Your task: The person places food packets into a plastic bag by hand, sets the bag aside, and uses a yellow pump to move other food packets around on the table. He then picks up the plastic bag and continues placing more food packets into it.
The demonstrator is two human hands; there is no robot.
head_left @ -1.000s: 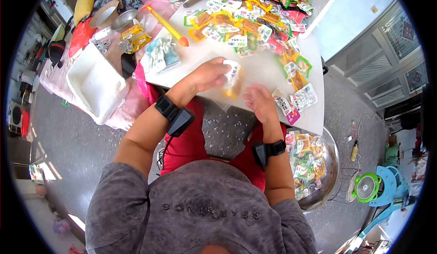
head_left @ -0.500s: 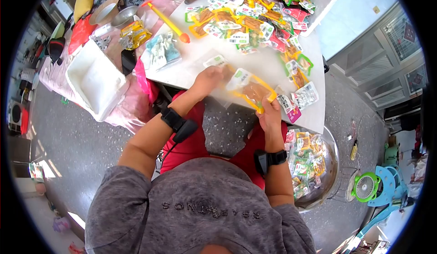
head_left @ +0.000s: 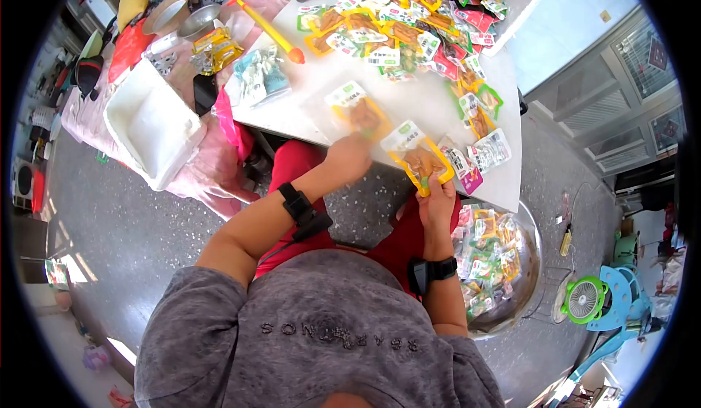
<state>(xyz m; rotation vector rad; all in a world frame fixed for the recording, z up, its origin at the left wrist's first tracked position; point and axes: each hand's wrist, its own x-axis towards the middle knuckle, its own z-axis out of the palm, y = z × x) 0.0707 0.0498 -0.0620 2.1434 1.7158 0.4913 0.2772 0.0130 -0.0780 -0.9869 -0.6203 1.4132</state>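
My right hand is closed on the lower edge of a yellow-edged snack packet, with brown food showing through its clear window and a white printed top. My left hand is blurred by motion, its fingers closed at the bottom of a second, similar snack packet. That packet is smeared too and tilts over the white table. Beside my right hand lie a silver-white packet and a purple-cornered packet.
A large heap of snack packets covers the table's far side, partly in a white bin. A metal basin of small packets stands below right. At left are a white tub, a yellow stick and a clear bag.
My left hand has moved down and slightly right, and the packet at it now shows more fully. The packet in my right hand has shifted slightly right and stands more upright.
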